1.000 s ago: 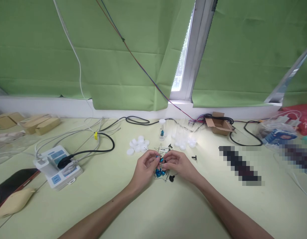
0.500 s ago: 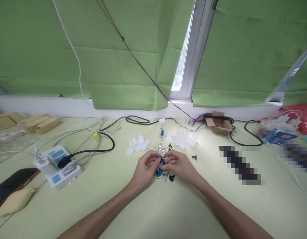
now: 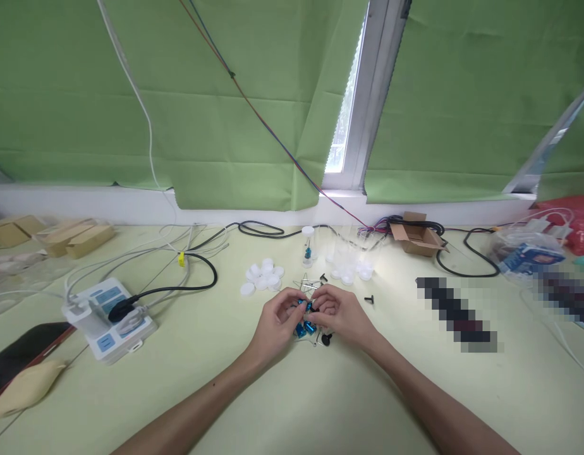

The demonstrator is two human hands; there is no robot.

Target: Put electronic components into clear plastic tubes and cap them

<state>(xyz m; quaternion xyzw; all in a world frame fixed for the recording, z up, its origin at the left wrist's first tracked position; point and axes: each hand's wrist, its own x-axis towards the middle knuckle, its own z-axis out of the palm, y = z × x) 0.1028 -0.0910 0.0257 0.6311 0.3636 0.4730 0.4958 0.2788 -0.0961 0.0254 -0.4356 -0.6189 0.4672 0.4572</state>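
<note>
Little has been shifted since the earlier frame: both hands are kept nearly in place, with only the fingertips adjusted and two blue pieces beneath them now more plainly exposed. By the left hand (image 3: 279, 316) and the right hand (image 3: 340, 316), brought fingertip to fingertip, close two-handed work on small parts is judged to be in progress. Between the left thumb and fingers a small shiny blue metallic piece (image 3: 310, 306) appears to be clamped; the right thumb and fingers are drawn close against it, but whether anything is pinched there cannot be told. For the next move, a steady pinch and fine alignment seem to be called for. With that piece taken as the dial's centre, green fabric blinds (image 3: 249, 139) are hung beyond twelve o'clock, a white power strip with blue socket faces (image 3: 124, 335) is placed at nine, and an open brown cardboard box (image 3: 418, 242) at two. A clear capped tube (image 3: 308, 249) is stood at twelve, and round white plastic caps (image 3: 262, 278) are heaped at ten. Thin silver metal rods (image 3: 311, 284) are crowded just past the fingers at twelve, and a black round-headed piece (image 3: 326, 340) is left near five; by these, finger room may be hampered.
</note>
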